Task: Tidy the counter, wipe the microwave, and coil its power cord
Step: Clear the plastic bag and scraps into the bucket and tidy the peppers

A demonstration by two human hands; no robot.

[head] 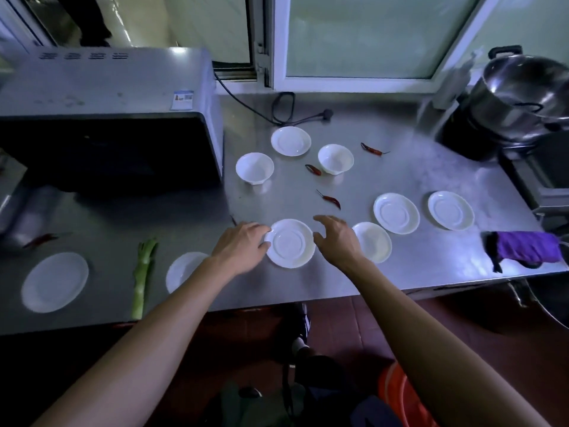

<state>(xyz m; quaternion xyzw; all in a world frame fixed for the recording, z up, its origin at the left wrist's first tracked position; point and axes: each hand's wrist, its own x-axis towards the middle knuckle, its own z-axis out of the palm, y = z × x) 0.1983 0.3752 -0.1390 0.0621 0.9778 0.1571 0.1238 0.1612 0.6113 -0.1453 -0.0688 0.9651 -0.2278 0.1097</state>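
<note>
A white saucer (291, 244) lies near the front of the steel counter (409, 260). My left hand (243, 248) touches its left rim with the fingertips. My right hand (337, 238) hovers at its right edge, fingers loosely spread and holding nothing. Several other white saucers (396, 212) and two white bowls (255, 167) are scattered over the counter. The microwave (104, 118) stands at the left. Its black power cord (283, 110) trails loose behind it, with the plug (327, 114) lying on the counter. A purple cloth (526, 248) sits at the right front edge.
Three red chillies (331, 199) lie among the dishes, another chilli (40, 240) lies at the far left, and a green stalk (142, 272) lies at the left front. Steel pots (520, 94) stand at the back right. A window (354, 38) runs behind the counter.
</note>
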